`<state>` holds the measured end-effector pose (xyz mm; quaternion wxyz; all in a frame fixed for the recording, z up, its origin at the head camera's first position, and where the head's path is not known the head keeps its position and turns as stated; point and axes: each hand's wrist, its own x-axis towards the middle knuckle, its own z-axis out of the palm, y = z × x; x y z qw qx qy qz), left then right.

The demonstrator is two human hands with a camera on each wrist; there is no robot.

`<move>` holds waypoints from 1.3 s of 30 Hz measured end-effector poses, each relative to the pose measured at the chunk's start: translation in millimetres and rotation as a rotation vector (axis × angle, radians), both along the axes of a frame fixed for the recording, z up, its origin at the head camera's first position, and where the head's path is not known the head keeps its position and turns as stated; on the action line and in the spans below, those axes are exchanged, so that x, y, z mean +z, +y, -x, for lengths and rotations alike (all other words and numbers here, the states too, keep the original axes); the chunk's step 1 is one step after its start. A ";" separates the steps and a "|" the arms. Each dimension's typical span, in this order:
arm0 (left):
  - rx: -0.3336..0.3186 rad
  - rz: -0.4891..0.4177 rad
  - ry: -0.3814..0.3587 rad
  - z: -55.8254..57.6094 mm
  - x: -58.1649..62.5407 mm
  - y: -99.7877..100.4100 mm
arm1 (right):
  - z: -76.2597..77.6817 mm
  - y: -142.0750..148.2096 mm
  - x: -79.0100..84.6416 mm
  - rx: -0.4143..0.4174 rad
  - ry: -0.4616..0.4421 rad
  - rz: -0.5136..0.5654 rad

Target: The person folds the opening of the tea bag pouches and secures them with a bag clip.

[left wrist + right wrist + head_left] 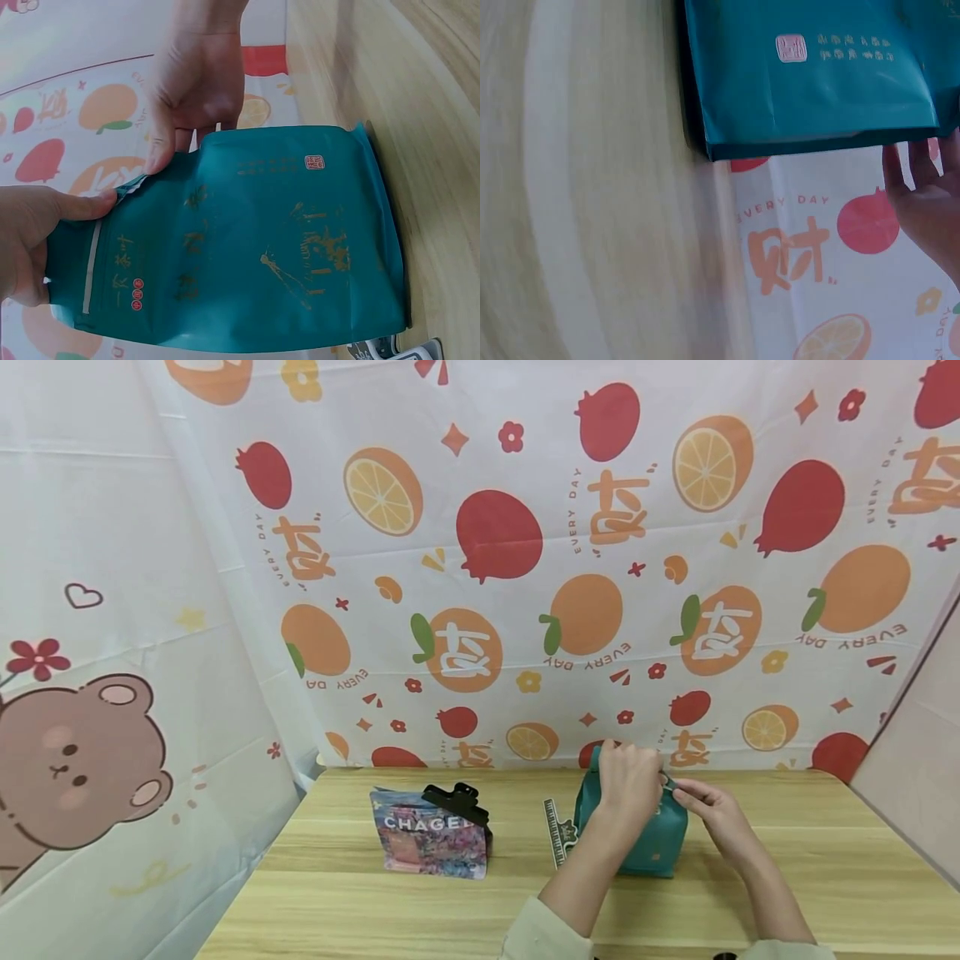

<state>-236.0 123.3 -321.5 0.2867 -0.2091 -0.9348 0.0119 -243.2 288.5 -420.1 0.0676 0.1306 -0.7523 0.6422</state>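
Upright teal pouch [662,839], top pinched by left hand [630,781] and right hand [716,814], below-left of the grip a patterned object [557,831], possibly a clip

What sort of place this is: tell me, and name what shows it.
Probably an indoor tabletop workspace screened off with hangings, perhaps for filming: a wood-grain table, a fruit-printed backdrop behind it, and a bear-printed hanging at the head view's left.
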 end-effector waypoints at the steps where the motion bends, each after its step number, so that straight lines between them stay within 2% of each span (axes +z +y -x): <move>1: 0.001 -0.002 -0.001 0.3 0.1 0.1 | 0.6 -0.4 -0.8 -0.011 -0.005 0.011; 9: 0.007 -0.004 -0.009 0.0 0.3 0.9 | 5.0 -6.6 -6.9 -0.030 0.030 0.195; 13: 0.002 -0.005 -0.012 0.1 0.1 1.4 | 5.8 -9.1 -9.0 -0.035 0.049 0.248; 14: 0.001 -0.007 -0.011 0.1 0.0 1.4 | 13.1 -5.2 -16.7 0.004 0.082 0.290; 20: -0.009 -0.018 -0.018 0.8 0.7 0.1 | 13.5 -4.7 -17.3 0.016 0.068 0.293; 21: -0.013 -0.022 -0.021 1.1 0.8 -0.3 | 6.3 -7.8 -9.6 -0.006 0.034 0.250; 27: -0.008 -0.021 -0.041 2.1 2.8 -1.3 | 4.8 5.2 -7.2 0.178 0.010 0.199; 31: 0.002 -0.021 -0.046 1.0 4.5 -1.5 | 5.4 9.7 -9.1 0.224 0.021 0.187; 34: -0.003 -0.030 -0.051 1.1 4.5 -1.3 | 5.9 9.2 -11.1 0.167 0.022 0.161; 39: -0.005 -0.028 -0.051 1.9 2.7 -0.8 | 5.4 6.1 -10.8 -0.009 -0.020 0.057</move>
